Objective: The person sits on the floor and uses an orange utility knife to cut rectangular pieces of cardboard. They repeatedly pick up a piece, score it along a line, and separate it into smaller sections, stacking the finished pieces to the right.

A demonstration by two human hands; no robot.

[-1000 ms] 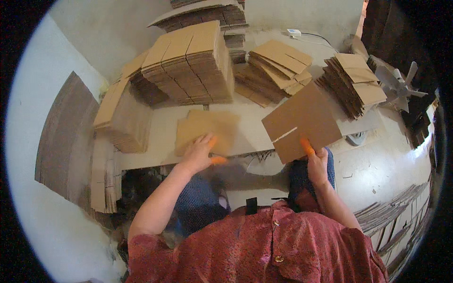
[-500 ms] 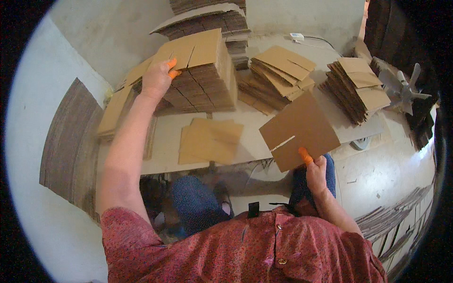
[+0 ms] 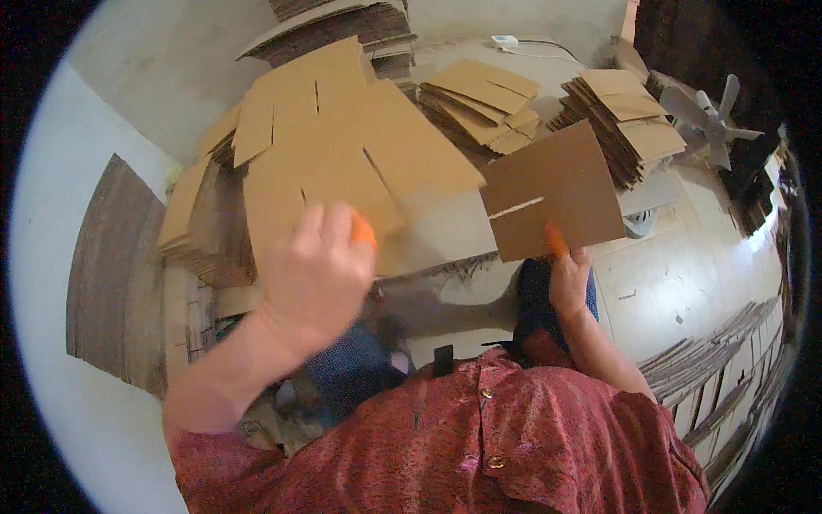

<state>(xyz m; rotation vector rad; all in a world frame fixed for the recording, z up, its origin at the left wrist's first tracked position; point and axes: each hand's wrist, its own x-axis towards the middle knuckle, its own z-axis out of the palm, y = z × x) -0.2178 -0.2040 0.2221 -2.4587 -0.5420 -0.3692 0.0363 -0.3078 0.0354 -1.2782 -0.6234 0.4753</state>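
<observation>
Blurred by motion, my left hand [image 3: 321, 261] is closed on the near edge of a large slotted cardboard sheet [image 3: 334, 171], with an orange cover on a finger. The sheet slopes over the table and hides most of the stack behind it. My right hand [image 3: 569, 283], also with an orange finger cover, pinches the lower edge of a darker brown, squarish cardboard piece [image 3: 561, 188]. One straight slit runs in from that piece's left side. Its left corner is beside the right end of the large sheet; whether they touch I cannot tell.
Stacks of cut cardboard [image 3: 479, 90] stand at the back, with another stack [image 3: 621, 128] farther right. A bladed fan [image 3: 715, 124] is beside it. Folded cardboard [image 3: 201, 223] lies left, and a tall bundle [image 3: 120, 274] leans on the wall. Flat cardboard strips [image 3: 702, 351] lie lower right.
My left hand has come from the stack toward me, drawing the large cardboard sheet over the table and over the small pieces there. My right hand still holds its piece, slightly higher in view.
</observation>
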